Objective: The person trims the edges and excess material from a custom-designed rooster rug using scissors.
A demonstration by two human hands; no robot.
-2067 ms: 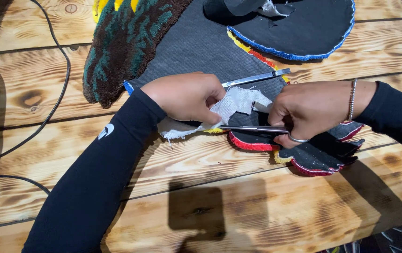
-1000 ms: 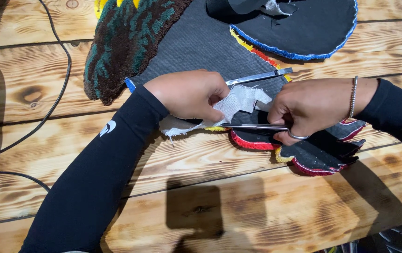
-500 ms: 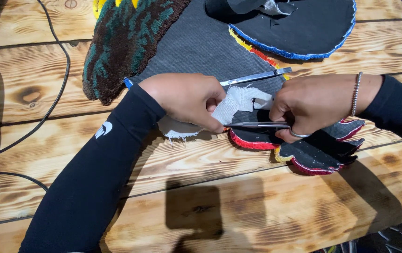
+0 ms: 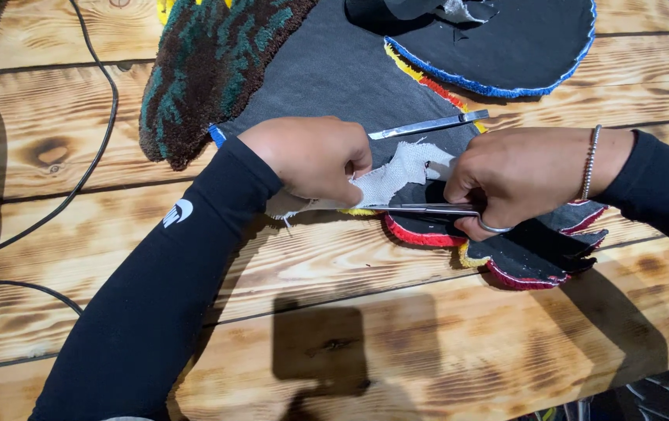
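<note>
A tufted rug lies face down on a wooden table [image 4: 366,320], showing its dark grey backing [image 4: 334,78] and a red and yellow pile edge [image 4: 428,234]. My left hand [image 4: 311,156] pinches a strip of white backing cloth [image 4: 397,175] and holds it up off the rug. My right hand [image 4: 522,179] grips a pair of steel scissors [image 4: 420,209], their blades lying nearly flat under the white cloth along the rug's edge. Both arms wear black sleeves; a bead bracelet sits on the right wrist.
A flat metal tool [image 4: 428,125] rests on the grey backing behind my hands. A folded-over brown and teal pile section [image 4: 202,70] lies at the upper left. A round black piece with blue edging [image 4: 522,39] sits at the top right. Black cables [image 4: 77,156] run along the left.
My left hand has shifted slightly along the edge while keeping the white cloth lifted. The scissors stay under the cloth, pushed a little further left.
</note>
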